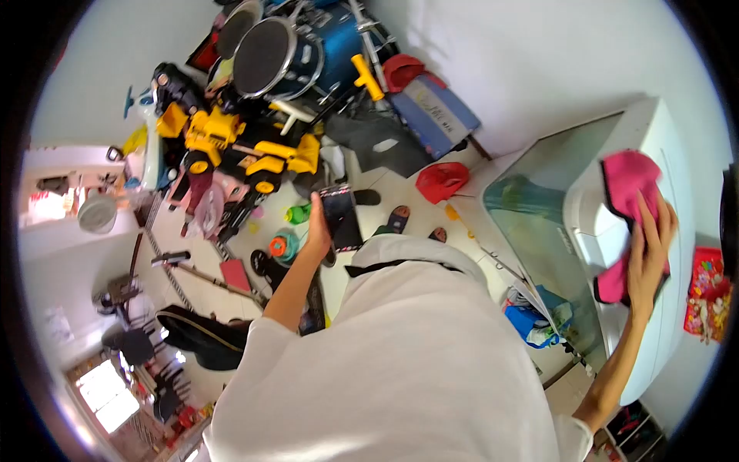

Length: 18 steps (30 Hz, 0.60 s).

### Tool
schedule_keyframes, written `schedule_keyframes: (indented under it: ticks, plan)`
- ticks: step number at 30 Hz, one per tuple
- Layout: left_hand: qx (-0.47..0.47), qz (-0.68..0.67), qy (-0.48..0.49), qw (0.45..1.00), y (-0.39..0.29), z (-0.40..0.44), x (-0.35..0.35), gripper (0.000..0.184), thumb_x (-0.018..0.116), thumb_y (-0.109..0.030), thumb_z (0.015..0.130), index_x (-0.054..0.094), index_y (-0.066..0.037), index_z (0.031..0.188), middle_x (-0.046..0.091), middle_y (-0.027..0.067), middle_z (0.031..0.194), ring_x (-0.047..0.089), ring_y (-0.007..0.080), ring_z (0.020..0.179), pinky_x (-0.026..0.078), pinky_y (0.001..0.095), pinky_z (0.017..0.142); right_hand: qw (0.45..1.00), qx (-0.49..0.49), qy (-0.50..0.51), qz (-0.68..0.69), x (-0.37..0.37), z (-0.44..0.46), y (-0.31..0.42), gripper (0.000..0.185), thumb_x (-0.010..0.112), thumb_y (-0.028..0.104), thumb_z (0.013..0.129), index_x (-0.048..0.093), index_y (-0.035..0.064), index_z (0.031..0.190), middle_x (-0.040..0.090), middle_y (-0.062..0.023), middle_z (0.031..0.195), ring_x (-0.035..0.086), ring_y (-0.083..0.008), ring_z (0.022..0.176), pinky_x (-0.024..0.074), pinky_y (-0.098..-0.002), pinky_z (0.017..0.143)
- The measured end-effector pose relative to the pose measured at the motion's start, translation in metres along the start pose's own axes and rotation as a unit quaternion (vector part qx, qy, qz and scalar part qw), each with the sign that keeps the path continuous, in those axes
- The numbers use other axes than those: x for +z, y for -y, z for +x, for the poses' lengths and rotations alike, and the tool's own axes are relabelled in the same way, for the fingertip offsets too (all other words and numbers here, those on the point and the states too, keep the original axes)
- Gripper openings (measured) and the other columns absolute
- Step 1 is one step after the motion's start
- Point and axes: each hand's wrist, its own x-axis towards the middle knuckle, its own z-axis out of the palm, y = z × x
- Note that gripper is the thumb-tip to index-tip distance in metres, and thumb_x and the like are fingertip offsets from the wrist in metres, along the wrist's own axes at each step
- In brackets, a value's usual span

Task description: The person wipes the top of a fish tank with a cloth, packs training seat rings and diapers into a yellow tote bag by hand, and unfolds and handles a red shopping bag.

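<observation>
fingers (651, 219) on pink cloth (631, 173), near tank edge (571, 219)

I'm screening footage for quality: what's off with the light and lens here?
Head view: strong fisheye bending, black corners; the window at lower left blown out white; a soft shadow on the wall near the drums; fine detail smeary, though the pink cloth under the right hand reads clearly.
</observation>
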Motion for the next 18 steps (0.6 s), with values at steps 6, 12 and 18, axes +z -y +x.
schedule_keyframes:
  ticks: [6,12,18]
  plan:
    - [-0.052,-0.066,0.084,0.993,0.028,0.025,-0.035,0.078,0.037,-0.070,0.086,0.051,-0.004,0.125,0.061,0.0120,0.116,0.058,0.0249,0.108,0.041,0.0390,0.099,0.999,-0.048,-0.015,-0.018,0.022,0.105,-0.039,0.032,0.042,0.021,0.095,0.058,0.0146,0.121,0.046,-0.0090,0.136,0.039,-0.0350,0.119,0.0299,-0.0440,0.105]
    - [-0.033,-0.067,0.052,0.996,0.025,0.002,-0.028,0.079,0.033,-0.071,0.086,0.050,-0.004,0.125,0.060,0.0121,0.118,0.058,0.0256,0.109,0.043,0.0397,0.097,0.993,0.081,-0.082,0.016,0.055,0.171,-0.166,0.034,0.043,0.030,0.095,0.058,0.0146,0.121,0.049,-0.0072,0.133,0.043,-0.0345,0.117,0.0342,-0.0395,0.101]
    - [-0.032,-0.066,0.060,0.996,0.028,-0.001,-0.027,0.078,0.034,-0.071,0.086,0.050,-0.006,0.125,0.060,0.0101,0.117,0.058,0.0253,0.109,0.043,0.0392,0.097,0.987,-0.068,-0.054,0.138,0.038,0.115,-0.095,0.024,0.049,0.015,0.093,0.061,0.0072,0.112,0.051,-0.0101,0.129,0.040,-0.0285,0.122,0.0296,-0.0356,0.106]
